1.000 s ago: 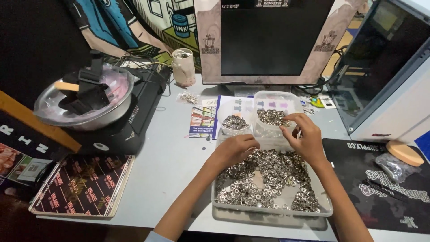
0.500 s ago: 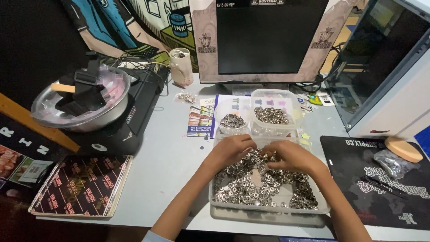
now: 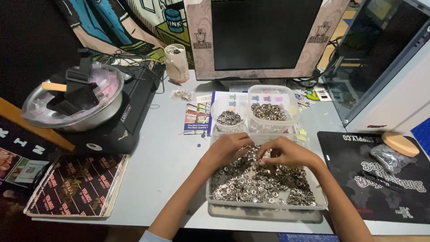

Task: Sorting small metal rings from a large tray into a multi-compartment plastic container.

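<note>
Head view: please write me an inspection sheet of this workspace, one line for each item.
Surface: pale grey desk, mostly covered.
Job's things: shallow tray full of small silver metal rings; two clear tubs behind it, small tub and larger tub, both partly filled.
Clutter: leaflet, black mat, stack of printed sheets.
Hands: left hand and right hand both in the rings, fingers curled.
Cables: tangle behind the black machine.
Surroundings: dark monitor, metal bowl.

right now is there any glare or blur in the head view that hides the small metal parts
Head view: sharp overall; the metal rings in the tray glint but stay readable; both hands, left hand and right hand, cover some; straight edges bow near the frame corners.
</note>
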